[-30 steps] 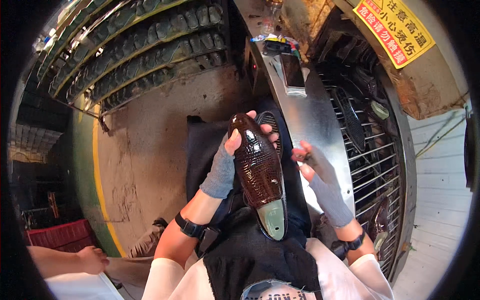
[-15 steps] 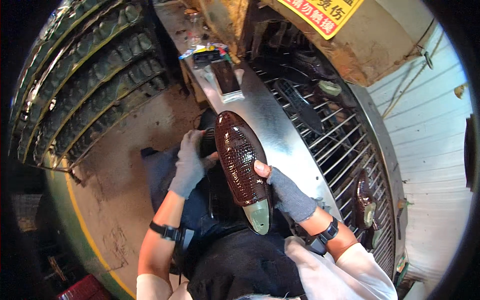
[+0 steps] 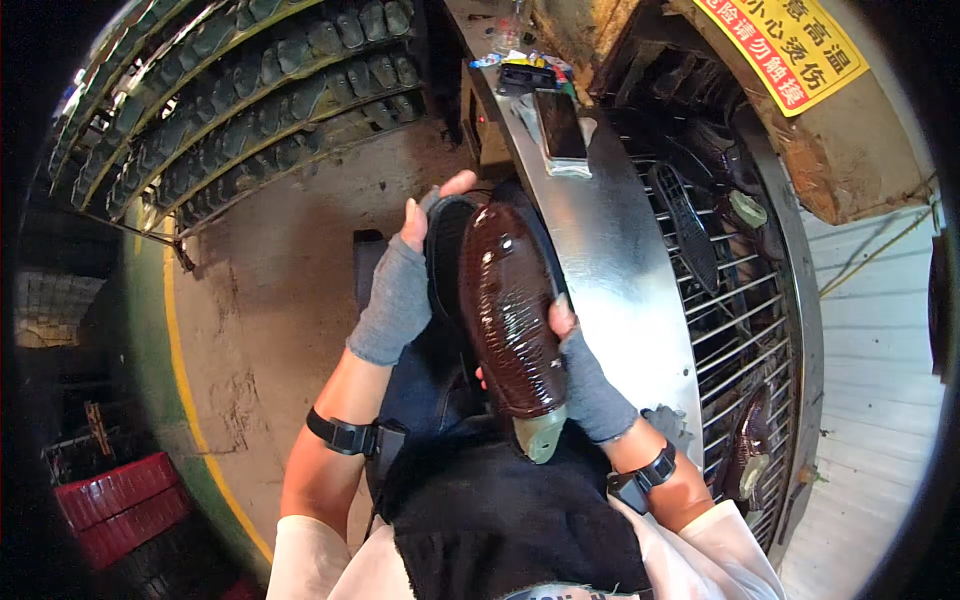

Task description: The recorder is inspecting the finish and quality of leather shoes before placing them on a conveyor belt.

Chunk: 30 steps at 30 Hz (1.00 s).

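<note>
A glossy dark brown, crocodile-textured shoe upper [image 3: 510,310] is stretched over a pale green shoe last [image 3: 540,437], toe pointing away from me. My right hand [image 3: 595,388], in a grey fingerless glove, grips it near the heel, thumb on the side and a fingertip showing at the opposite edge. Just left of the upper is a black shoe sole [image 3: 446,255] with a raised rim. My left hand [image 3: 396,300], gloved alike, holds that sole along its outer side, thumb and a finger extended at its toe end. The upper covers part of the sole.
To the right runs a metal ledge [image 3: 625,290] carrying a phone [image 3: 560,125] and small packets. Beyond it, a barred rack [image 3: 735,330] bears a dark sole [image 3: 685,225] and another brown shoe on a last [image 3: 750,440]. Shelves of shoe lasts [image 3: 290,60] stand far left.
The view has shifted, with the ledge and rack now further right. My left hand and the sole have come up close beside the upper. The left thumb and a finger are now extended.
</note>
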Tool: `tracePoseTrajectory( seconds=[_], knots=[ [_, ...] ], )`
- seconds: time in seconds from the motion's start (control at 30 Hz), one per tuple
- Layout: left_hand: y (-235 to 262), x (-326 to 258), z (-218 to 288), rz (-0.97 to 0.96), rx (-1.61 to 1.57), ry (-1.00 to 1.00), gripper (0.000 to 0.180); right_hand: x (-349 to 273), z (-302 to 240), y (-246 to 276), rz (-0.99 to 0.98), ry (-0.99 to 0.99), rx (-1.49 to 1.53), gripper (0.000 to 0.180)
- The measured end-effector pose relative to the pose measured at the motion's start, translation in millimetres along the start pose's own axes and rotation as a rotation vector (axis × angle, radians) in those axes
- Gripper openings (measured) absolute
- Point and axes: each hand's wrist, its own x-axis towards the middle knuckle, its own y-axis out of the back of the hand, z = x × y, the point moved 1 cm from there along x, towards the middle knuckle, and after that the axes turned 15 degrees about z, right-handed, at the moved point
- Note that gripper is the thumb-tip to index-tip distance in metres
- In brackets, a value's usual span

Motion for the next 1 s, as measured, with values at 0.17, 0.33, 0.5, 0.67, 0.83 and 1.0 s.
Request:
tracePoseTrajectory(
  seconds=[0.17,0.33,0.5,0.67,0.83,1.0],
  knots=[
    [3.1,-9.0,3.1,-0.006,0.063,0.062,0.074,3.5,18.1,-6.3,0.025,-0.106,-0.019,0.08],
    [2.9,-11.6,4.8,-0.032,0.147,0.026,0.076,4.7,13.3,-2.2,-0.035,-0.044,0.009,0.067],
    [3.3,-11.4,4.7,-0.005,0.125,0.064,0.074,9.3,15.1,-3.0,0.01,-0.113,0.029,0.081],
    [3.4,-14.3,4.3,0.016,0.167,0.045,0.074,9.4,15.1,-2.8,-0.01,-0.094,-0.017,0.081],
    [1.0,-15.7,2.2,0.002,0.174,0.042,0.073,6.3,14.8,-0.5,0.008,-0.104,-0.009,0.078],
    [-15.5,-32.6,12.3,-0.121,0.167,-0.111,0.089,0.6,13.1,-2.9,0.017,-0.061,-0.11,0.082]
  ],
)
